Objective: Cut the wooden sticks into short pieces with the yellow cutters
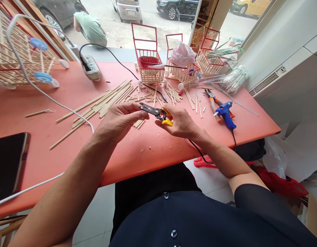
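My right hand (182, 122) grips the yellow handles of a small black cutter (155, 112), its jaws pointing left. My left hand (122, 118) is closed in a pinch right at the cutter's tip, holding something I cannot make out. Both hands hover over the orange table (153, 151). Short cut sticks (139, 122) lie just under my left hand. A long fan of thin wooden sticks (104, 101) spreads to the left of it.
A blue glue gun (225, 113) and orange pliers (212, 99) lie to the right. Three small stick carts (149, 65) stand at the back, a larger one (19, 58) at far left. A power strip (90, 68), white cable and a phone (7, 163) are on the left.
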Available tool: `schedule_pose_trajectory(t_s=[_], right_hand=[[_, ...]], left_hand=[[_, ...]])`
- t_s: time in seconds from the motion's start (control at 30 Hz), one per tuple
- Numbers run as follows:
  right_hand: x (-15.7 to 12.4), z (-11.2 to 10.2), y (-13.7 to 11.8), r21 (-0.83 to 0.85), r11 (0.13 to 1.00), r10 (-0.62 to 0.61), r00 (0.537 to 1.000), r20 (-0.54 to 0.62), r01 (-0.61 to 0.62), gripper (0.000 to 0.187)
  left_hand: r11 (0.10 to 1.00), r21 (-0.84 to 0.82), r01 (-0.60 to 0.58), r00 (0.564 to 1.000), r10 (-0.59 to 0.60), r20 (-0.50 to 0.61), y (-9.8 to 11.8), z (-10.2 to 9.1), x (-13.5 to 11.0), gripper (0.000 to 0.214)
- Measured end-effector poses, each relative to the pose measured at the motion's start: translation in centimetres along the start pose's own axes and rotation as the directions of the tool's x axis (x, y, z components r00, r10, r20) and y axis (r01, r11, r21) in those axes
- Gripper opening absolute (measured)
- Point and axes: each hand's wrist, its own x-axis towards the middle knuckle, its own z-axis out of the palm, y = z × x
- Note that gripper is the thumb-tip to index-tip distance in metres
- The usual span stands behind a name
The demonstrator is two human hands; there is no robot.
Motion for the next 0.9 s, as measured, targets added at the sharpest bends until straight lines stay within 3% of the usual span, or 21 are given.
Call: schedule_pose_trajectory(t_s=[0.23,0.4,0.6,0.73,0.9], right_hand=[[-0.2,0.0,-0.8,-0.099,0.992,0.075,0.997,-0.020,-0.077,0.040],[-0.3,0.3,-1.3,-0.155,0.982,0.100,0.994,-0.031,-0.104,0.035],[0.1,0.8,-0.7,-0.124,0.986,0.111,0.993,-0.036,-0.114,0.039],[0.6,0.3,-0.3,0.010,0.994,0.106,0.990,0.093,-0.108,0.050],[0.9,-1.1,-0.5,0.098,0.976,0.163,0.949,0.271,-0.196,0.057]], left_hand=[[0.999,0.004,-0.034,0.999,0.034,0.004,-0.5,-0.1,0.0,0.023],[0.991,0.097,-0.093,0.994,0.098,-0.042,-0.5,0.1,-0.4,0.028],[0.983,0.138,-0.123,0.985,0.138,-0.106,-0.2,0.7,-0.7,0.035],[0.976,0.182,-0.122,0.979,0.148,-0.137,-0.4,0.8,-0.7,0.025],[0.970,0.188,-0.157,0.972,0.185,-0.147,-0.4,1.2,-0.7,0.021]])
